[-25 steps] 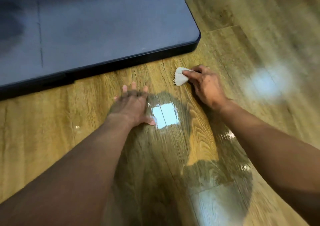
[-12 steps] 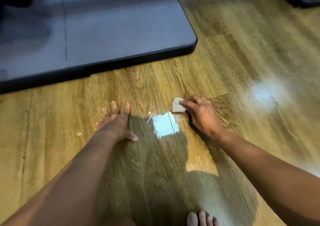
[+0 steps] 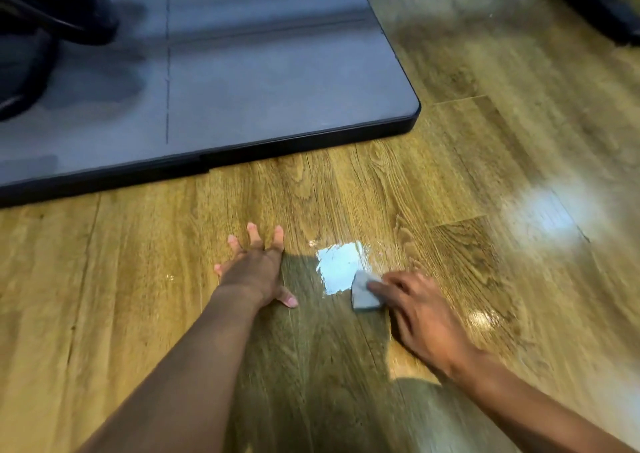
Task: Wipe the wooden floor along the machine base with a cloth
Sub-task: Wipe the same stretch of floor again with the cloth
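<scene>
Cloth [image 3: 363, 295] wiping floor [image 3: 346, 189] near machine base [image 3: 242, 88]
The left hand [image 3: 256, 269] lies flat, fingers spread; the right hand [image 3: 426, 314] holds the small cloth down, well apart from the base. Wiping this far out could miss the strip along its edge.

Left hand [image 3: 254, 272]: centre frame, palm down, fingers spread straight.
Left arm: stretched up from lower left.
Right hand [image 3: 424, 317]: right of centre, blurred, fingers apparently pinching cloth [image 3: 362, 295].
Right arm: enters from lower right.
</scene>
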`<state>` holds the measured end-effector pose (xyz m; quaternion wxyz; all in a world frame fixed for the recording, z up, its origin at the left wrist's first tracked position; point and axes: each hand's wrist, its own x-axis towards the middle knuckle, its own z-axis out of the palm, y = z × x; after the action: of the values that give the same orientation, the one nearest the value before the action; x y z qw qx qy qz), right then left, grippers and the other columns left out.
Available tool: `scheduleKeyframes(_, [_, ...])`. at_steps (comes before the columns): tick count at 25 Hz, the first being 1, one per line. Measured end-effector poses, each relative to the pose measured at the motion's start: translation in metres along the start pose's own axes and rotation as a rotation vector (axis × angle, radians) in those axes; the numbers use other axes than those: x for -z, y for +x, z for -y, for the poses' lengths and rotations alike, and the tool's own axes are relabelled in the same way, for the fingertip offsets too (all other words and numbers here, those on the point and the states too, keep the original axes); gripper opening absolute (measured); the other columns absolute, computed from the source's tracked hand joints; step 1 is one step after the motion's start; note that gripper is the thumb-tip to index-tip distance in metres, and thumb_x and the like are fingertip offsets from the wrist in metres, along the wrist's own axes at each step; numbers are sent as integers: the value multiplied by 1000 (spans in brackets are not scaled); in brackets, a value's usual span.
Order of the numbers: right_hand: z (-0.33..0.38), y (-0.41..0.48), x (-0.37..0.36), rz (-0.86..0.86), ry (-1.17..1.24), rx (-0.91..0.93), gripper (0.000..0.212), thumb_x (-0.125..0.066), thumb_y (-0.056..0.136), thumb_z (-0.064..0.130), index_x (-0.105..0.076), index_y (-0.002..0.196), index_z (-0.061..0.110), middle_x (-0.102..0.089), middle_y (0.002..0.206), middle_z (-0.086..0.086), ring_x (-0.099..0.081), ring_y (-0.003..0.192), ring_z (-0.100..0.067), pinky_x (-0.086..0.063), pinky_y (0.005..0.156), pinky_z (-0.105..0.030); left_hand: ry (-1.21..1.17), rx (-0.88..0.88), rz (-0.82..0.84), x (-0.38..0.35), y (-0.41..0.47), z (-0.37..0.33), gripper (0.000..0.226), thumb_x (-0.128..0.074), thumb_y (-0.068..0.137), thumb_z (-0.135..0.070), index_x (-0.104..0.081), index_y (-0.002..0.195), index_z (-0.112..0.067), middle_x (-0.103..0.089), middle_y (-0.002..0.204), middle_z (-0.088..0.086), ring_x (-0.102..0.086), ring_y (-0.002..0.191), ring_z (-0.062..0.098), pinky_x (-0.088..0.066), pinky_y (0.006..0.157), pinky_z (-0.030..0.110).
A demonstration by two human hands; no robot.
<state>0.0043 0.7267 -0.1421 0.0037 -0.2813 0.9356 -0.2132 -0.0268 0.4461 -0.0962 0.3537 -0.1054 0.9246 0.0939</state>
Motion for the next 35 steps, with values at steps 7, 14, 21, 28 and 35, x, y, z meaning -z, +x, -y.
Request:
scheduleKeyframes(7, [-6, 84, 2, 37, -21, 78, 35, -56, 91, 21, -60, 125, 21, -61, 117, -11, -57, 103, -28, -45, 88, -41, 31, -10, -10, -4, 3, 2, 134, -81, 63, -51, 21, 147, -31, 27, 154, 14, 16, 140, 47, -20, 106, 68])
scheduleKeyframes(14, [2, 69, -20, -19, 45, 211, 38, -62, 87, 14, -59, 124, 20, -61, 114, -6, -56, 98, -23, -46, 82, -37, 32, 2, 18, -5, 5, 3, 137, -81, 62, -52, 26, 145, -32, 35, 150, 15, 21, 139, 46, -16, 108, 68])
scheduleKeyframes(21, [-5, 177, -22, -108, 26, -194, 33, -54, 94, 17, -57, 127, 20, -58, 128, -9, -54, 113, -26, -35, 103, -40, 13, 13, 37, -3, -2, -2, 133, -80, 66, -49, 25, 146, -29, 36, 149, 15, 22, 138, 46, -13, 110, 66])
scheduleKeyframes(28, [-30, 240, -6, -62, 11, -37, 32, -57, 92, 15, -61, 124, 17, -60, 122, -11, -56, 107, -27, -42, 101, -37, 29, 19, 52, 1, 2, -4, 133, -79, 67, -49, 26, 146, -27, 37, 148, 16, 21, 138, 48, -16, 109, 67])
scheduleKeyframes(35, [8, 215, -34, 41, 61, 186, 31, -59, 90, 21, -62, 120, 18, -61, 120, -11, -55, 102, -22, -37, 93, -28, 27, 20, 23, -2, 2, -3, 137, -81, 65, -46, 27, 145, -17, 36, 149, 17, 21, 138, 46, -14, 106, 69])
